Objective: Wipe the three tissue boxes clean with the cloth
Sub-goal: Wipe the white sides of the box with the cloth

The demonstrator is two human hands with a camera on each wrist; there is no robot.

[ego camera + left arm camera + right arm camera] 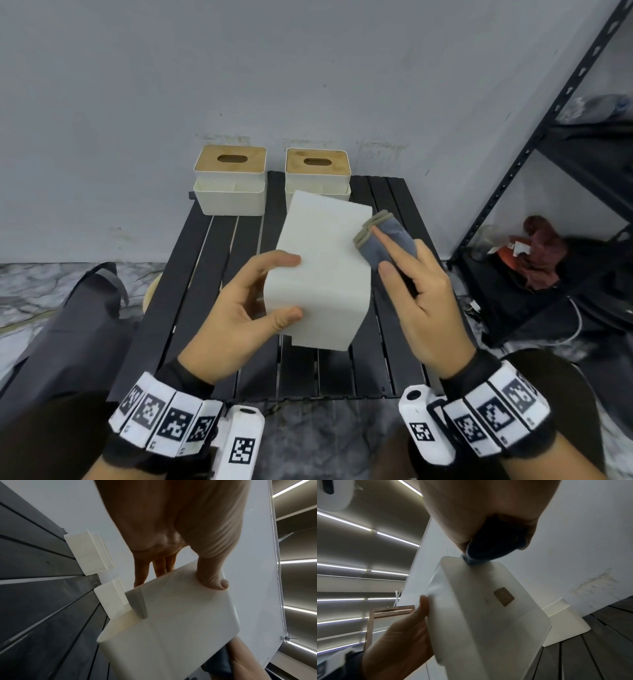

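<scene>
Three white plastic tissue boxes are in play at a black slatted table [219, 274]: two with bamboo lids, the left lidded box [230, 180] and the right lidded box [318, 171], are seen standing at the far edge against the grey wall, while the third white box [322, 270] is held tilted in the air above the slats. It is gripped at its near-left side by the left hand [236, 315], thumb on the upturned face and fingers curled round the side. A folded grey-blue cloth with a tan hem [383, 236] is pinched in the right hand [421, 301] and pressed to the box's far-right edge, the index finger laid straight along it. The wiping of the held box is judged to be under way, with the lidded pair apparently not yet handled. A stroke down the broad face is called for next, the box being turned in the left-hand grip so that each side is presented.
</scene>
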